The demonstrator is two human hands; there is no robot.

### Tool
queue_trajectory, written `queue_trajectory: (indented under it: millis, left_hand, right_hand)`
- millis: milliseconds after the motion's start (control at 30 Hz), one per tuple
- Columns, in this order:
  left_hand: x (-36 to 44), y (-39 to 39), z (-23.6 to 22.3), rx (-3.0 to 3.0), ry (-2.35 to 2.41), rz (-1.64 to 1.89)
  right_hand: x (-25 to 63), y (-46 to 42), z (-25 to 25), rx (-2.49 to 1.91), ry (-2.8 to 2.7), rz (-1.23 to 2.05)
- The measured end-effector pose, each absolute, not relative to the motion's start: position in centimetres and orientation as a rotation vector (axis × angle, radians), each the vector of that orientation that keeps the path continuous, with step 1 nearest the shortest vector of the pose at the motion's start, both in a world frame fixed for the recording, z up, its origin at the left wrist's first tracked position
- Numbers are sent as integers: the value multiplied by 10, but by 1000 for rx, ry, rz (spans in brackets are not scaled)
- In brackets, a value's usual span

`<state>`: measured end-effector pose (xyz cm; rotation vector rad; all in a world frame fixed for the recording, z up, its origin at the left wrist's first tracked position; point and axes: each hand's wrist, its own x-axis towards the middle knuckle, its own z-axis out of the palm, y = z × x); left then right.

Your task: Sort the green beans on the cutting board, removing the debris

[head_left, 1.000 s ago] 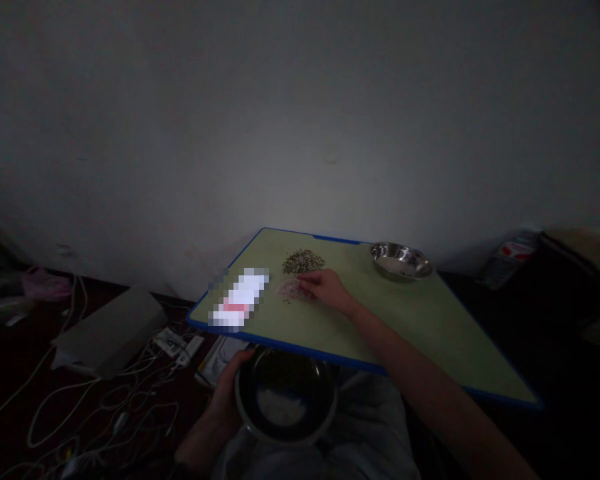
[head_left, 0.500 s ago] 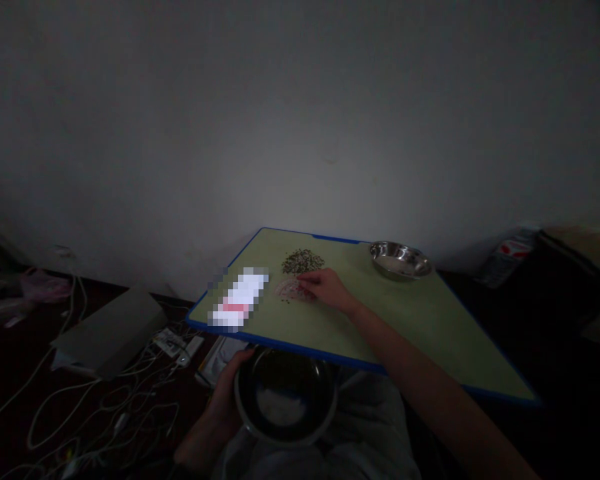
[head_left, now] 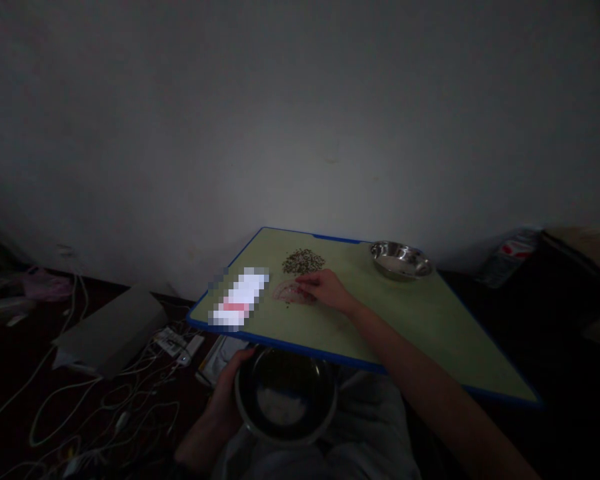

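Observation:
My right hand (head_left: 325, 290) is low over the pale green tabletop (head_left: 405, 320), its fingers closed on the edge of a clear, rounded plastic piece (head_left: 284, 291) with pink-red markings. Its exact kind is hard to make out in the dim light. Just beyond the fingers lies a spread pile of small dark and pale seeds (head_left: 303, 261). A few dark bits are loose near the plastic's lower edge. Under the table's front edge, my left hand (head_left: 229, 390) grips the left rim of a metal bowl (head_left: 286, 437) at my lap. Something pale shows on the bowl's bottom.
A phone with a lit, blurred-out screen (head_left: 241, 299) lies at the table's left. Toward the back right stands a shiny metal bowl (head_left: 400, 261). On the floor at left are a grey box (head_left: 113, 330), tangled cables (head_left: 123, 420) and a power strip (head_left: 173, 341). A wall rises behind.
The plastic piece has shifted slightly left, and the loose dark bits by its lower edge lie differently. My right hand has barely moved. My left hand keeps its hold on the bowl.

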<state>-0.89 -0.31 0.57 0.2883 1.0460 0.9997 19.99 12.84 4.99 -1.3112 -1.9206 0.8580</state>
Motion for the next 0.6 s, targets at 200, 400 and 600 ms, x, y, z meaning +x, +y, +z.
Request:
queue_trajectory:
  millis: [200,400,600]
  left_hand:
    - [-7,-5,10,277,1036,1004]
    - [-8,-4,8,256,1035,1013]
    - [-8,-4,8,311,1035,1009]
  right_hand:
    - [199,129,48,-1317,-1900,883]
    - [204,125,62,-1298,-1863,931]
    - [229,125,81,-1264,-1886,1098]
